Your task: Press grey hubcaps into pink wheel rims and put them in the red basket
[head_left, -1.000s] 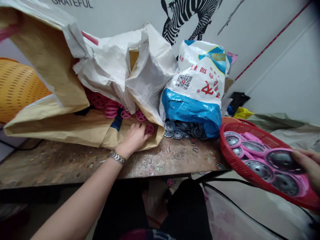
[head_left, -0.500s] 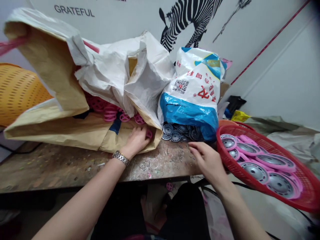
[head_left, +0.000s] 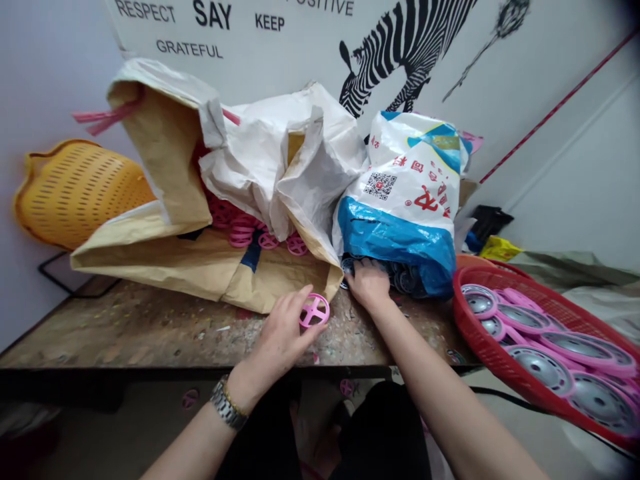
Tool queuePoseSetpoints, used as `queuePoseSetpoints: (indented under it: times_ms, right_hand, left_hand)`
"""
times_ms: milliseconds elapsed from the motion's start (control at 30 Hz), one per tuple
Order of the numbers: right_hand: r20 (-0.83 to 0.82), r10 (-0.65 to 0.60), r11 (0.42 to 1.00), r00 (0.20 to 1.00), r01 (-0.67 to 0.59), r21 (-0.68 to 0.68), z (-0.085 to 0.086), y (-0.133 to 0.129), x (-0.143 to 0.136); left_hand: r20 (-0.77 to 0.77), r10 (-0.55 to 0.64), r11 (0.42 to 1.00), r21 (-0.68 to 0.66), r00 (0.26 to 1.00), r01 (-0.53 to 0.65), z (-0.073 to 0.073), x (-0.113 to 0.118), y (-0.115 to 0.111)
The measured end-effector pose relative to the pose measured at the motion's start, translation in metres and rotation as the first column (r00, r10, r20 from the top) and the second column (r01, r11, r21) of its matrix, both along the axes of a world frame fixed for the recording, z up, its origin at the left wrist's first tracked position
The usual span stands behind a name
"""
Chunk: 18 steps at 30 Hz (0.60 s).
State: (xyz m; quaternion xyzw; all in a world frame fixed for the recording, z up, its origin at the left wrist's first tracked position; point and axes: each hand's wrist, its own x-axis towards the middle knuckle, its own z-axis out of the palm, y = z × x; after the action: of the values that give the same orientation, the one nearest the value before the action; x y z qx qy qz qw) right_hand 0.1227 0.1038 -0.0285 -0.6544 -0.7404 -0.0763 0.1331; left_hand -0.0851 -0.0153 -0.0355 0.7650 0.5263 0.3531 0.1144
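A pink plastic four-spoked wheel piece point(head_left: 315, 311) is gripped at its edge between the thumb and fingers of my left hand point(head_left: 283, 333), just above the table. Behind it lies the open paper sack point(head_left: 200, 273), with more pink wheel pieces point(head_left: 243, 233) inside. My right hand point(head_left: 369, 283) reaches over the grey wheel covers point(head_left: 407, 279) at the mouth of the blue and white bag point(head_left: 400, 207). Its thumb and fingers are apart, touching the pile; the fingertips are partly hidden among the covers.
To the right, a red basket point(head_left: 483, 347) holds several pink wheels fitted with grey covers. A yellow perforated basket point(head_left: 83, 193) lies tipped at the left. Small scraps dot the worn wooden table point(head_left: 165, 333). Single pink pieces lie on the floor.
My left hand has come out of the paper sack with a pink wheel piece. My right hand has moved left and forward from the table onto the grey covers. The view has shifted.
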Motion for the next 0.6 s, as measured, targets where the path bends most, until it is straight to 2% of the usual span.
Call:
queuePoseSetpoints:
  times_ms: [200,433,600]
  right_hand:
    - [0.043,0.044,0.998,0.998,-0.046,0.041,-0.005,-0.007,0.011]
    - [-0.029,0.073,0.982,0.997,-0.066,0.177,-0.003,-0.011,0.034]
    - [-0.108,0.223,0.942,0.969,-0.185,0.279,0.004,-0.044,0.046]
  left_hand:
    - [0.129,-0.032,0.998,-0.045,0.991,0.038,0.006,0.001,-0.014]
    - [0.196,-0.095,0.993,-0.056,0.976,0.108,0.010,0.011,-0.020]
    - [0.159,-0.080,0.986,-0.131,0.984,0.101,0.009,0.013,-0.020]
